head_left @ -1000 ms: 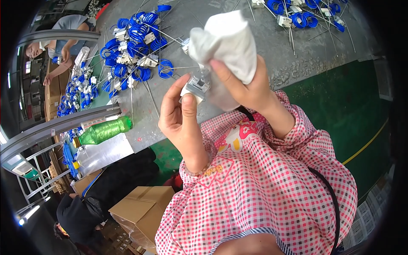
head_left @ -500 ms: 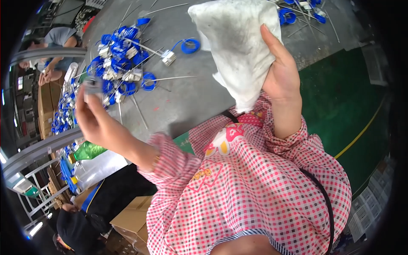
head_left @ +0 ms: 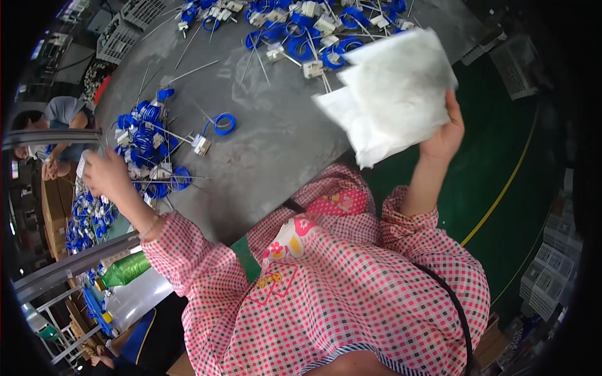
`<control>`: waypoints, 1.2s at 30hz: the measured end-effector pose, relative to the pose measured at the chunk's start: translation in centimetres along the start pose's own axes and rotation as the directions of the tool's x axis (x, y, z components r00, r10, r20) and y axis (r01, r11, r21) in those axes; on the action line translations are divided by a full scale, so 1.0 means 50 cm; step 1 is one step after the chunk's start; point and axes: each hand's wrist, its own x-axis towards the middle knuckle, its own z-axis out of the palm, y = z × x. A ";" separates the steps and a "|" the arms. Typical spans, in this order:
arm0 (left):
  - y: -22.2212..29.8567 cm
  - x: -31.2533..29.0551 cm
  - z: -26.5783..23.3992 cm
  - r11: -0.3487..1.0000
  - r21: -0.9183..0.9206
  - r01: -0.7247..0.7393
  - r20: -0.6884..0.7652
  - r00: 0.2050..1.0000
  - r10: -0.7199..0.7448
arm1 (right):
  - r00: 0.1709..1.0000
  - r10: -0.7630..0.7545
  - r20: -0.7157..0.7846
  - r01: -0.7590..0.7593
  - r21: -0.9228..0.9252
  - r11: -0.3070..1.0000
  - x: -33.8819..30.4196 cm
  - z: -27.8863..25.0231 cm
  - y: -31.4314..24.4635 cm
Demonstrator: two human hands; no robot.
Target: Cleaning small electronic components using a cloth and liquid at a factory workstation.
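Right fingers (head_left: pixel 453 111) clamped on white cloth (head_left: pixel 398 94), left fingers (head_left: pixel 95 165) unclear in grip; green bottle (head_left: pixel 126 270) and upper-left crate (head_left: pixel 118 42), contents indistinct.

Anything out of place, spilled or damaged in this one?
No spill or obvious damage stands out. One blue coil lies to the right of the heap of similar coils, so it looks stray. The white cloth in the right hand shows faint greyish marks, possibly dirt.

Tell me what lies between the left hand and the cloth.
In the head view, from left hand to cloth: a pile of blue coils, a single coil with a white block, then bare table.
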 end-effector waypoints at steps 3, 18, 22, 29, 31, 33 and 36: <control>0.163 0.007 -0.044 0.627 -0.645 -0.437 -0.231 0.893 0.386 | 0.948 -0.280 -0.151 0.263 -0.123 0.957 -0.019 -0.019 -0.077; 0.497 -0.154 0.009 0.439 -0.682 -0.584 0.104 0.517 0.850 | 0.786 -0.483 -0.385 0.409 -0.261 0.874 -0.044 -0.039 -0.143; 0.428 -0.170 -0.005 0.414 -0.578 -0.703 -0.061 0.543 0.838 | 0.792 -0.467 -0.394 0.384 -0.274 0.882 -0.034 -0.049 -0.137; 0.338 -0.198 -0.103 0.282 -0.959 -0.008 0.216 0.625 0.751 | 0.842 -0.419 -0.341 0.340 -0.267 0.902 -0.039 -0.055 -0.137; 0.313 -0.212 -0.098 0.217 -0.956 0.196 0.292 0.660 0.692 | 0.829 -0.435 -0.352 0.339 -0.304 0.891 -0.036 -0.040 -0.122; 0.285 -0.213 -0.109 0.098 -0.901 0.423 0.392 0.694 0.604 | 0.816 -0.450 -0.362 0.334 -0.340 0.879 -0.032 -0.027 -0.107; 0.223 -0.222 -0.108 -0.136 -0.699 0.702 0.587 0.672 0.452 | 0.819 -0.443 -0.365 0.311 -0.365 0.877 -0.027 -0.012 -0.086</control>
